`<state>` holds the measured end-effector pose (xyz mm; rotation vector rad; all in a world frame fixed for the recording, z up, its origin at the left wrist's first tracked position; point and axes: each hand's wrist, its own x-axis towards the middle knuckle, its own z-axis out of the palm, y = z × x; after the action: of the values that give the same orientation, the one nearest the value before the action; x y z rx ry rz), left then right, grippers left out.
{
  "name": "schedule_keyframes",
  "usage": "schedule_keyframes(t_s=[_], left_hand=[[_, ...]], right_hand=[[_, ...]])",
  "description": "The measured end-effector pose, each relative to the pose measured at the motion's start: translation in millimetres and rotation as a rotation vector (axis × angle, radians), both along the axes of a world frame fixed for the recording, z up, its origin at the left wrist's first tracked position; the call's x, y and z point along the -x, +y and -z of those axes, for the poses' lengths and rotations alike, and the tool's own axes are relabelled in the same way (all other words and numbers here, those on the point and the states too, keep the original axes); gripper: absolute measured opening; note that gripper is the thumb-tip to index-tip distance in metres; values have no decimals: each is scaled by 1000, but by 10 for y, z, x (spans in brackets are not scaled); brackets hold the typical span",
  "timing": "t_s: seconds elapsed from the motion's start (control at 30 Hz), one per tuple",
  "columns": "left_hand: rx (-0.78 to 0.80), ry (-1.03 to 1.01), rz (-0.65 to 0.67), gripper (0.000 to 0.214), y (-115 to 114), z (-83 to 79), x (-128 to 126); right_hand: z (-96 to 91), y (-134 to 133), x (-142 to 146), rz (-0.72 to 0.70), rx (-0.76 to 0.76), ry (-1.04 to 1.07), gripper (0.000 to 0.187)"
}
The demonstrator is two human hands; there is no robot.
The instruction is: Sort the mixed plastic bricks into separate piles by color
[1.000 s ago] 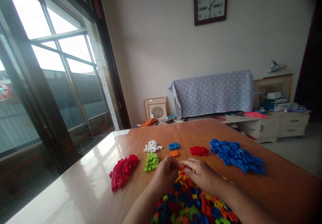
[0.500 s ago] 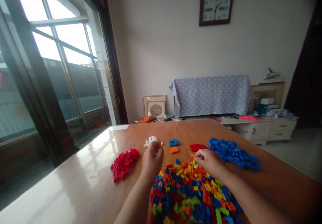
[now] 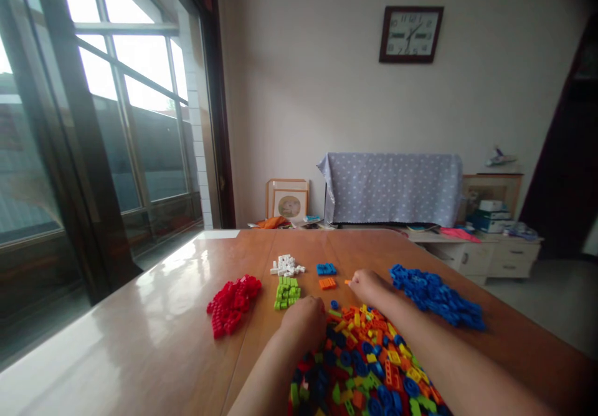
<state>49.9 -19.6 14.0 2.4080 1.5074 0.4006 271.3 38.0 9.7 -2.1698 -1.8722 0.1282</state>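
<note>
A mixed heap of coloured building bricks (image 3: pixel 369 366) lies on the wooden table (image 3: pixel 187 316) in front of me. My left hand (image 3: pixel 304 319) rests curled at the heap's far left edge, beside a small green pile (image 3: pixel 286 293); what its fingers hold is hidden. My right hand (image 3: pixel 369 286) reaches past the heap and pinches a small orange brick (image 3: pixel 347 282), just right of the little orange pile (image 3: pixel 327 283). It covers the small red pile there.
Sorted piles lie around: red (image 3: pixel 232 301) at left, white (image 3: pixel 286 266), light blue (image 3: pixel 326 269), and a large blue pile (image 3: pixel 436 294) at right. A window fills the left side. Beyond the table stand a cloth-covered object (image 3: pixel 392 185) and a low cabinet (image 3: pixel 486 254).
My left hand drew back from the green pile to the heap's edge. My right hand moved forward and left with an orange brick toward the orange pile. The camera tilted slightly.
</note>
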Motion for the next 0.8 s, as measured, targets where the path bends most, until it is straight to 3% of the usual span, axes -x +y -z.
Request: schedule_keyframes(t_s=[0.23, 0.4, 0.8], left_hand=[[2, -10, 19, 22, -18, -33, 19], [-18, 2, 40, 22, -47, -67, 10], [-3, -56, 48, 18, -8, -50, 34]], right_hand=[[126, 278, 33, -13, 46, -1, 32], [215, 363, -11, -88, 23, 33, 8], [324, 562, 80, -237, -37, 117, 25]])
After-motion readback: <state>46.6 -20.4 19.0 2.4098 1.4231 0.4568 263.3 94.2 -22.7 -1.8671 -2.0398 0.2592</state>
